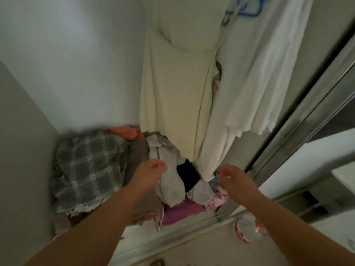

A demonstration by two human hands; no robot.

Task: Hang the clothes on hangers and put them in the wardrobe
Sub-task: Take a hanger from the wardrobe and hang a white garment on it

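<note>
A white-walled wardrobe [67,64] fills the view, its sliding door [307,116] with a metal frame standing at the right and a floor track [192,230] running across the front edge. Inside hang a cream dress [176,89] and, just to its right and touching it, a white shirt [269,77]; a blue hanger [247,8] shows at the top between them.

On the wardrobe floor lies a heap of loose clothes: a grey plaid cloth [86,169] at the left, an orange piece [124,132] behind it, a brown garment [136,160] in the middle, pale grey-white pieces [169,181], something black [188,175] under the dress hem, and a purple garment [180,210] at the front by the track. The dress hem hangs down to the top of this heap.

Both bare arms reach forward over the heap. The left hand [149,171] has its fingers curled inward above the brown and pale pieces; it is blurred, and I cannot tell whether it grips anything. The right hand [232,179] hovers near the white shirt's lower edge with fingers bent loosely; whether it touches or pinches cloth is unclear.

On the floor outside, near the right forearm, lies a clear round thing with a red rim [249,230].
</note>
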